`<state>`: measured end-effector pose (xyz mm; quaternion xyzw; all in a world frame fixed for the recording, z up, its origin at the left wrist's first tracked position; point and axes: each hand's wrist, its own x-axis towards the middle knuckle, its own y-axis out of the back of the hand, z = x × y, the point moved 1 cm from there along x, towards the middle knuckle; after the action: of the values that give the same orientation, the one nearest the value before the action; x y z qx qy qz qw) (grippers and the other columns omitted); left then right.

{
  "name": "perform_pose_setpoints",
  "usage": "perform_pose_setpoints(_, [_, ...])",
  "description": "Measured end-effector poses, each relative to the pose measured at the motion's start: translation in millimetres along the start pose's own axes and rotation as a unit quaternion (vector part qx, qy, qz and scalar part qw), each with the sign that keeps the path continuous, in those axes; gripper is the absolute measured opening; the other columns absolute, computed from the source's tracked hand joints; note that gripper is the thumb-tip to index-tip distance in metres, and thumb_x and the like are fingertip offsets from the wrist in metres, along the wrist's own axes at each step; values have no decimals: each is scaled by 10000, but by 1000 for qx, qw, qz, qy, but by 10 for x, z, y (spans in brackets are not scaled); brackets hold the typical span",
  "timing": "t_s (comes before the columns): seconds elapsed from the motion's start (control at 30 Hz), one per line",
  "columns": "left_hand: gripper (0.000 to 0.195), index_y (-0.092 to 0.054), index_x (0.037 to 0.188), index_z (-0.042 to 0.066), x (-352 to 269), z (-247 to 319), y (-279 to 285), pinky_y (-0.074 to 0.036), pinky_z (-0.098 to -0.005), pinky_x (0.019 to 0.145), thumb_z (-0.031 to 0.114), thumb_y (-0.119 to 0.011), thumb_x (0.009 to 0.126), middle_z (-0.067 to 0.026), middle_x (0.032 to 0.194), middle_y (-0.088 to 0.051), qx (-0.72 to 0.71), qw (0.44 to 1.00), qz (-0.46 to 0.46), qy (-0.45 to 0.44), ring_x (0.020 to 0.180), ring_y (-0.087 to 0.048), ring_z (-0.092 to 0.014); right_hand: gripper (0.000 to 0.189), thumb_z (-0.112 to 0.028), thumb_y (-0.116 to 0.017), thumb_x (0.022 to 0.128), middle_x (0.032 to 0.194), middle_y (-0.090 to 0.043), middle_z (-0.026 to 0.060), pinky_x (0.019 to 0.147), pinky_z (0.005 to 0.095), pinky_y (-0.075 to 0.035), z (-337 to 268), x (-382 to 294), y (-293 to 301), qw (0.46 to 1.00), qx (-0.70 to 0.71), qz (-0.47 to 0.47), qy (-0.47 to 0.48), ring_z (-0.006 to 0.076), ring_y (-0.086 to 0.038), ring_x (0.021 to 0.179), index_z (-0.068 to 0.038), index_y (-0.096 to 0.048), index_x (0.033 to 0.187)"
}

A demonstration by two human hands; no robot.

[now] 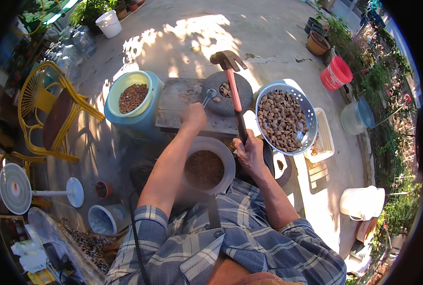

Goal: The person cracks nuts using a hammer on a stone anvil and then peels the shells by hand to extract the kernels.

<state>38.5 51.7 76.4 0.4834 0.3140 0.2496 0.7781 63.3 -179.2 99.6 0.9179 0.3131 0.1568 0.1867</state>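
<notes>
My right hand grips the dark handle end of a claw hammer, whose head is raised over a round grey stone. Pinched in my left hand is a slim metal holder with a ringed end, which reaches the stone's near left edge. Cracked shell pieces fill the stone's hollow, and one brown piece lies on its top. Under the stone is a wooden board with scattered crumbs. Below my hands, a pale basin contains brown fragments.
On the right stands a blue-grey colander of unshelled nuts or pits, beside a cream basket. To the left, a pale green bowl of brown kernels rests on a blue container. A yellow cane chair is farther left.
</notes>
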Motion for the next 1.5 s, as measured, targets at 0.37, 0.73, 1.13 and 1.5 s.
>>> perform_pose_setpoints(0.37, [191,-740,960,3,-33,-8,-19,-546,-485,838,111,-606,875,-248,1003,-702,-10,1000,11,9,997,-674,-413,187,-127,-666,840,575,-525,100,516,352,-430,90,-48,198,995,-62,12,-75,182,-511,520,28,-566,817])
perform_pose_setpoints(0.73, [206,-715,1029,30,-80,-644,-15,-545,-483,818,145,-640,876,-221,1000,-704,-34,993,82,74,991,-678,-401,184,-87,-644,837,633,-586,175,563,373,-471,264,-309,229,998,-21,2,-66,264,-611,563,34,-607,971])
perform_pose_setpoints(1.13, [161,-726,932,1,-353,67,-199,-546,-492,833,52,-589,866,-249,961,-698,-6,999,24,-37,955,-675,-432,177,-74,-664,855,627,-512,37,508,290,-390,86,-307,305,997,-7,4,-83,111,-460,548,14,-588,987])
perform_pose_setpoints(1.5, [174,-736,979,-7,-242,17,-39,-551,-488,844,47,-611,871,-245,1050,-693,-3,1000,-6,10,1021,-667,-411,162,-57,-654,878,620,-461,17,479,282,-356,-121,-170,218,997,17,53,53,91,-422,535,-20,-521,963])
